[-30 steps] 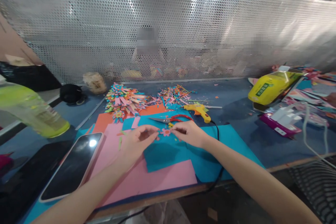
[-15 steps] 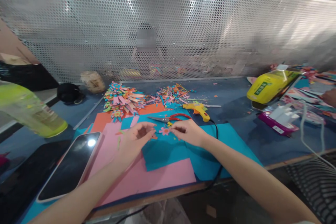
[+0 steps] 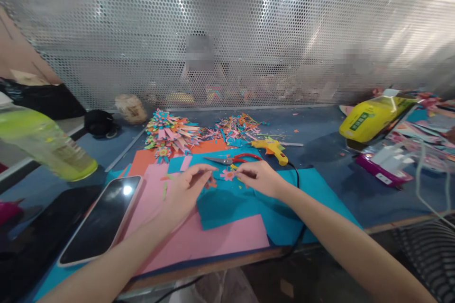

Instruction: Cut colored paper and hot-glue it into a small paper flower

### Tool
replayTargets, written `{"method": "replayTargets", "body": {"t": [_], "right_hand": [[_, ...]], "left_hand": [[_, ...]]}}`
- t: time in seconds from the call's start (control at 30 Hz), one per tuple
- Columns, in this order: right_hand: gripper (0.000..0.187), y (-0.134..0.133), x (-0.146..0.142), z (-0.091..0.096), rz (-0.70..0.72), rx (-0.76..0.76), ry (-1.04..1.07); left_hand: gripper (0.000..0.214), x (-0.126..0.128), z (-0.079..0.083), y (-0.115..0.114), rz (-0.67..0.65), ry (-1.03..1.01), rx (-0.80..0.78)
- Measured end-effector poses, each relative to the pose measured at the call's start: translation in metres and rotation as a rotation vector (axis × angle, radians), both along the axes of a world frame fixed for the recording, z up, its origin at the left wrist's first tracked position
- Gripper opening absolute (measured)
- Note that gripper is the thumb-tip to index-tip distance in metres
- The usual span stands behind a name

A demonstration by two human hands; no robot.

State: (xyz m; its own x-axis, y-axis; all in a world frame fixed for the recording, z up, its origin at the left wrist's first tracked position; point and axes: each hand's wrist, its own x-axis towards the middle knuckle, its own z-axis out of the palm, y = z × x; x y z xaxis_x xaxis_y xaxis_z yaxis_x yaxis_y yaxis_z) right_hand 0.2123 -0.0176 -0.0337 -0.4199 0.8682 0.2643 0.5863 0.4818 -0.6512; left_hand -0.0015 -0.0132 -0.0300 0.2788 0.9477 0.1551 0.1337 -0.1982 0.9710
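My right hand (image 3: 261,178) pinches a small pink paper flower (image 3: 226,174) by its edge, just above the teal paper sheet (image 3: 313,189). My left hand (image 3: 186,191) hovers to the left of the flower with thumb and fingers curled towards each other, a small orange scrap (image 3: 212,183) beside its fingertips. Whether that hand holds anything I cannot make out. Red-handled scissors (image 3: 232,159) lie just behind both hands.
Pink paper sheets (image 3: 213,241) lie in front, a phone (image 3: 103,220) at the left. A yellow glue gun (image 3: 272,147) with black cord, a pile of paper flowers (image 3: 170,135) and scraps (image 3: 236,128) sit behind. A green bottle (image 3: 42,144) is far left, a yellow packet (image 3: 373,116) right, a perforated metal screen (image 3: 249,38) at the back.
The left hand has drawn slightly away from the flower, which stays pinched in the right hand. The view has shifted a little.
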Motion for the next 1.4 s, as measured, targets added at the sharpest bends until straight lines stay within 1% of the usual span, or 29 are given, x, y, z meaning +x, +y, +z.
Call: {"method": "replayTargets", "body": {"t": [0.17,0.3,0.43,0.63,0.77,1.03,1.17,1.27,1.4], "right_hand": [[0.021,0.0012,0.0003,-0.0021,-0.016,-0.014,0.027],[0.022,0.0015,0.0009,-0.0019,-0.017,-0.004,0.018],[0.022,0.0016,0.0009,-0.0014,-0.021,0.000,0.017],[0.024,0.0014,0.0001,-0.0010,-0.034,-0.007,0.026],[0.024,0.0014,0.0003,-0.0016,-0.037,-0.005,0.029],[0.024,0.0016,0.0006,-0.0016,-0.034,-0.012,0.033],[0.026,0.0023,0.0008,-0.0007,-0.038,-0.017,0.021],[0.026,0.0031,0.0010,-0.0012,-0.043,-0.011,0.020],[0.026,0.0036,0.0014,-0.0015,-0.045,-0.007,0.026]], "left_hand": [[0.017,0.0018,0.0010,-0.0020,-0.017,-0.056,-0.062],[0.017,0.0036,-0.0027,-0.0017,-0.073,-0.175,-0.130],[0.017,0.0038,-0.0063,-0.0009,-0.120,-0.271,-0.139],[0.014,0.0027,-0.0033,-0.0009,-0.144,-0.357,-0.136],[0.017,0.0004,-0.0029,-0.0001,-0.157,-0.398,-0.141],[0.021,0.0021,0.0003,-0.0034,-0.187,-0.393,-0.177],[0.023,0.0023,-0.0019,-0.0021,-0.191,-0.390,-0.188],[0.028,0.0011,-0.0035,-0.0010,-0.163,-0.349,-0.158],[0.031,-0.0003,-0.0019,-0.0020,-0.141,-0.229,-0.090]]}}
